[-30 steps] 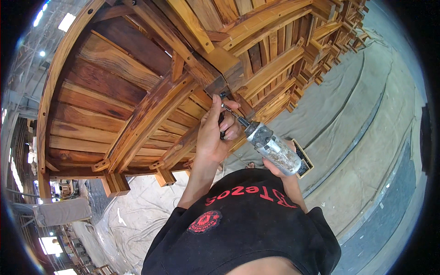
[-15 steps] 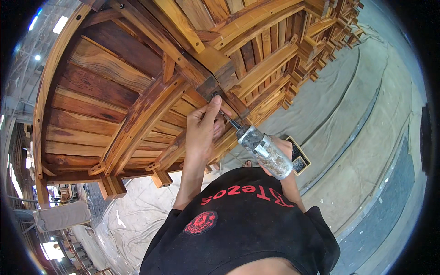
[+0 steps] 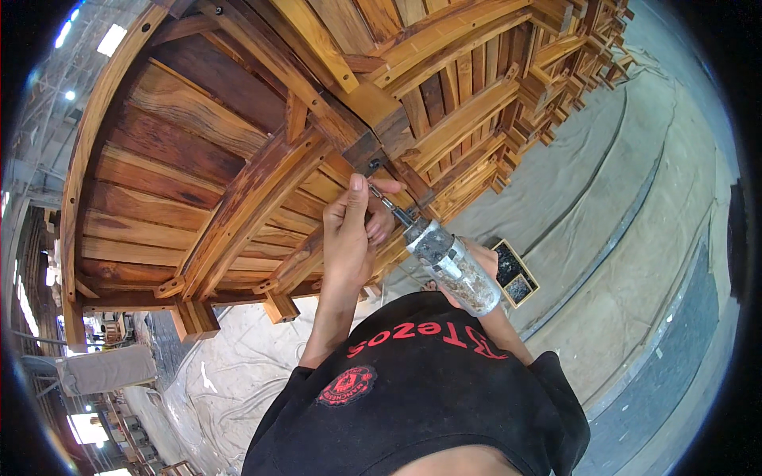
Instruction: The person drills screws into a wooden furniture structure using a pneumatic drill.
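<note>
My right hand, largely hidden behind the tool, grips a worn grey-and-white cordless driver. Its dark chuck and slim metal bit point up and left at the wooden frame. By the bit's tip is my left hand, thumb raised and index finger stretched across, with a gap between them. A dark bolt head shows in the end of a wooden block, just above my left fingertips. The bit stands apart from the bolt.
A large slatted wooden piece with curved rails fills the upper left. More wooden frames run off to the upper right. On the cloth-covered floor sits a small divided wooden box of dark hardware. A grey padded board is at far left.
My left hand has drawn down and away from the wooden block, uncovering the bolt head. The driver has shifted slightly down and left, its bit backing off from the block.
</note>
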Tool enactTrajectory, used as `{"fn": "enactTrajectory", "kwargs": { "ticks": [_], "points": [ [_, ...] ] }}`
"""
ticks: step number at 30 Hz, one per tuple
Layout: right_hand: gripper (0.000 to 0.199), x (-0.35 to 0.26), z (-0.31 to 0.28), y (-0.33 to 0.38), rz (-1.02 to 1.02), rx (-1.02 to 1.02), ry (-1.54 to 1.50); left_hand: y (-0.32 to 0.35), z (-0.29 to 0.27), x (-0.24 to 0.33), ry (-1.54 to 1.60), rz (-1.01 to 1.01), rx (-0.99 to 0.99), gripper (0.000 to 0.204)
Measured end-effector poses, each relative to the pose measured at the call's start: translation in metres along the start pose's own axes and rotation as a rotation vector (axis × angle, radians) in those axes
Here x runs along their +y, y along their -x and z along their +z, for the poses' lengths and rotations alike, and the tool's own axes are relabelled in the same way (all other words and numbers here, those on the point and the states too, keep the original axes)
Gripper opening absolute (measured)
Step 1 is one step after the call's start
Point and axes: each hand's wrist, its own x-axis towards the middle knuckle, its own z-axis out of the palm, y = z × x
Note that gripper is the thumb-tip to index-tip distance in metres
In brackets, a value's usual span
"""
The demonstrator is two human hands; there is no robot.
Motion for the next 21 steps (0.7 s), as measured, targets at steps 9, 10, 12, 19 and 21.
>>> {"fn": "enactTrajectory", "kwargs": {
  "ticks": [9,10,12,19,21],
  "points": [
    [0.033,-0.010,-0.007,-0.001,-0.017,0.058,-0.002,0.012,-0.015,-0.028,0.327,-0.208,-0.010,0.043],
    [0.034,-0.012,-0.006,-0.001,-0.034,0.064,0.038,0.013,-0.023,-0.035,0.310,-0.264,0.007,0.039],
    [0.038,-0.010,-0.006,0.003,-0.011,0.034,0.061,0.017,-0.031,-0.040,0.271,-0.374,0.076,0.024],
    [0.046,-0.010,-0.015,0.015,0.038,-0.071,0.140,0.014,-0.069,-0.057,0.523,-0.499,0.167,0.023],
    [0.046,-0.014,-0.013,0.015,0.127,-0.036,0.100,0.014,-0.079,-0.062,0.782,-0.450,0.087,0.024]
  ]
}}
